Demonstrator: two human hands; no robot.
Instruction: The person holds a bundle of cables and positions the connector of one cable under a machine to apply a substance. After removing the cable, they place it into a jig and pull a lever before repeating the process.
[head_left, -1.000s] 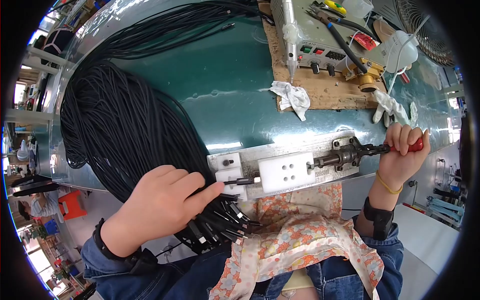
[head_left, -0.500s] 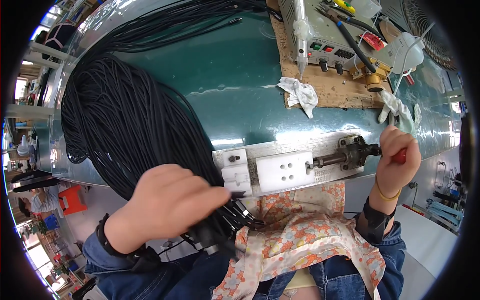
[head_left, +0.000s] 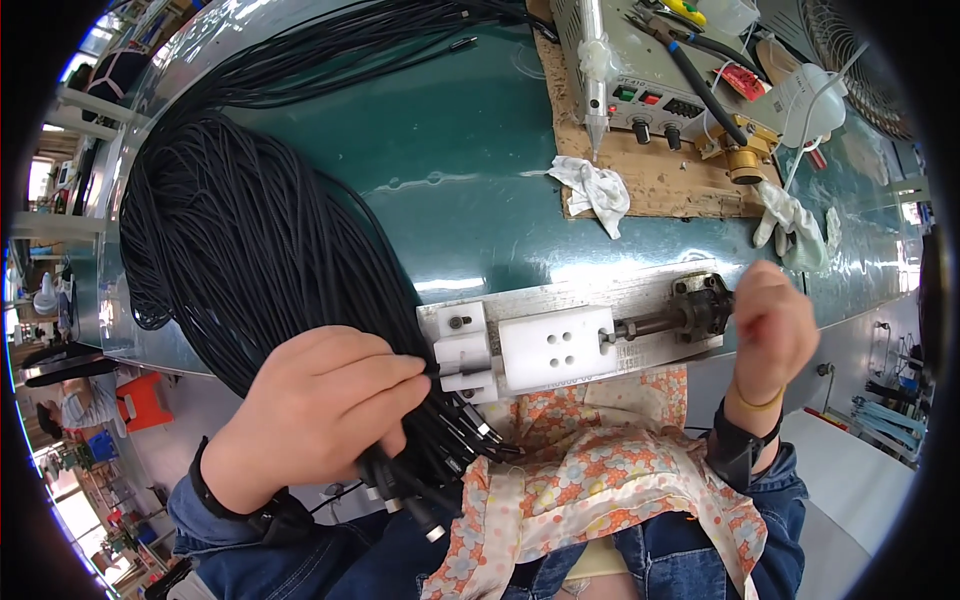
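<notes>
left fingers pinch a black cable at the white slotted block while the right hand grips the clamp.

the left hand (head_left: 320,410) has its fingertips closed on a cable end (head_left: 450,373) at the slotted block (head_left: 462,345), with more cable tips (head_left: 405,497) just below the palm. the right hand (head_left: 772,330), blurred, is curled tight round the lever end of the toggle clamp (head_left: 705,305). between them a white block with four holes (head_left: 525,350) sits on a metal plate (head_left: 645,283) at the near edge of the green bench (head_left: 450,220). a thick bundle of black cables (head_left: 270,230) lies to the left; beyond the plate, a crumpled white cloth (head_left: 597,195) rests partly on cardboard (head_left: 660,185).
</notes>
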